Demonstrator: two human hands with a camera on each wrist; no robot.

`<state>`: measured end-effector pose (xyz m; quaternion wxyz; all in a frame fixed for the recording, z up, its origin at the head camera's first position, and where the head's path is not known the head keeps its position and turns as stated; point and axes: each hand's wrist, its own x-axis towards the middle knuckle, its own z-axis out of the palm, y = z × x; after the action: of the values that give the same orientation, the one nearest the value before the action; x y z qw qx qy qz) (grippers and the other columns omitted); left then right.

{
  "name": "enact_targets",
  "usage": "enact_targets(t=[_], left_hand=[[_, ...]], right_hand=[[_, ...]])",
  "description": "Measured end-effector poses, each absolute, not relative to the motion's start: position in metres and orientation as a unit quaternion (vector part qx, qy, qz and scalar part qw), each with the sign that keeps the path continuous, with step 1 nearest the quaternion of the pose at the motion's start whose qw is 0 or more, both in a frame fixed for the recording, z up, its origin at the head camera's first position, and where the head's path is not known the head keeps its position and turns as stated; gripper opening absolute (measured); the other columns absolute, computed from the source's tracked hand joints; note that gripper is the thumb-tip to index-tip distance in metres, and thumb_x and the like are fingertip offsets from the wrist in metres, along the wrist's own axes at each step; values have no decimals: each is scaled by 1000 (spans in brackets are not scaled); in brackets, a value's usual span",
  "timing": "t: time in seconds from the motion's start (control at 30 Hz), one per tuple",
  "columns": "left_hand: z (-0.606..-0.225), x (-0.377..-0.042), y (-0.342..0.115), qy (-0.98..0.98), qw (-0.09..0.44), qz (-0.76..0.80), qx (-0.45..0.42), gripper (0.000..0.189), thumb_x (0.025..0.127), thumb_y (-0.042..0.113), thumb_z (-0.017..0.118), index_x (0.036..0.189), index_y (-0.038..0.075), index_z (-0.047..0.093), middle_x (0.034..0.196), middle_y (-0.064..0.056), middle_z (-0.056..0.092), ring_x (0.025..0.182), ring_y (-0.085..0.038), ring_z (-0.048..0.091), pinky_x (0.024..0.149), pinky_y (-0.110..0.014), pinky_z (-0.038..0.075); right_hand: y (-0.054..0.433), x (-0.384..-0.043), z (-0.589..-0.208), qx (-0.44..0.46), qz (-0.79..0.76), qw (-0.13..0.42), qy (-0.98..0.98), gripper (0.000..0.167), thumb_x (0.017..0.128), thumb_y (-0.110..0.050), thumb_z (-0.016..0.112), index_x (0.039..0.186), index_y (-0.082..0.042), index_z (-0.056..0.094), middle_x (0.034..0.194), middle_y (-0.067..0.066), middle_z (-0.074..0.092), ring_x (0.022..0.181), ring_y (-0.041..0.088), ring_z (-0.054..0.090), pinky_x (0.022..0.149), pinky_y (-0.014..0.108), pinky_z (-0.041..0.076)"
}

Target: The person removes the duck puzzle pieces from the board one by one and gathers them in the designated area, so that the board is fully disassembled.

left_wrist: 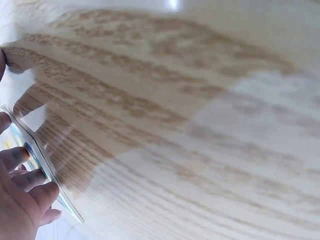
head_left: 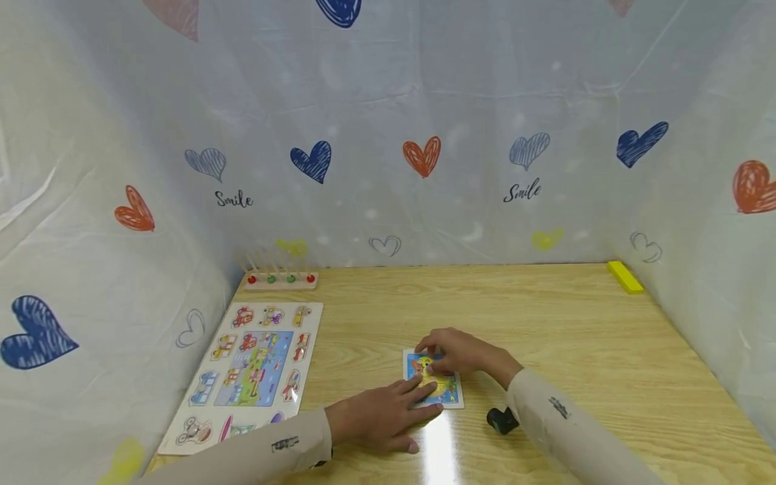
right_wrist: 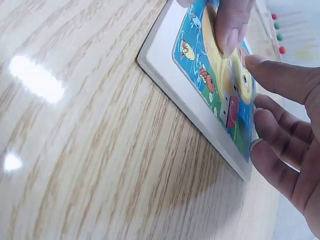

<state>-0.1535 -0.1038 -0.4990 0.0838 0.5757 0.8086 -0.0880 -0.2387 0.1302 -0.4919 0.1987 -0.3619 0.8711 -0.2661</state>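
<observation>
A small puzzle board [right_wrist: 190, 117] with a white border lies flat on the table, its blue picture showing a yellow figure and small fish. My left hand [head_left: 391, 411] rests on it from the near left, fingers spread and fairly straight. In the right wrist view, left-hand fingers [right_wrist: 231, 30] press the yellow piece [right_wrist: 215, 55]. My right hand [head_left: 463, 353] is bent over the board's far right part. Its thumb touches the picture beside the yellow piece, and its other fingertips [right_wrist: 257, 145] meet the board's edge. The left wrist view catches the board [left_wrist: 45, 160] only partly, behind the left fingers.
A large vehicle puzzle board [head_left: 261, 364] lies at the left, partly behind my left sleeve. Behind it stands a wooden peg rack [head_left: 281, 281] with red and green beads. A yellow block [head_left: 625, 277] sits far right; a small black object [head_left: 501, 421] lies near my right sleeve.
</observation>
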Motion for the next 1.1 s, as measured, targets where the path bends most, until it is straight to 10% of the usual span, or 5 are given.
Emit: enact_targets(t=[0.3, 1.1], left_hand=[[-501, -153, -105, 809, 78, -80, 577, 68, 106, 57, 28, 162, 20, 20, 167, -14, 21, 152, -37, 24, 119, -39, 33], [-498, -153, -104, 811, 106, -72, 571, 69, 106, 57, 27, 162, 20, 18, 167, -14, 18, 153, -38, 21, 120, -41, 31]], right_hand=[[122, -238, -491, -383, -245, 219, 863, 40, 96, -14, 69, 136, -11, 63, 105, 2, 58, 56, 2, 55, 78, 25, 50], [119, -232, -490, -369, -195, 197, 887, 42, 96, -19, 69, 138, -18, 63, 99, -1, 56, 79, 8, 49, 67, 23, 45]])
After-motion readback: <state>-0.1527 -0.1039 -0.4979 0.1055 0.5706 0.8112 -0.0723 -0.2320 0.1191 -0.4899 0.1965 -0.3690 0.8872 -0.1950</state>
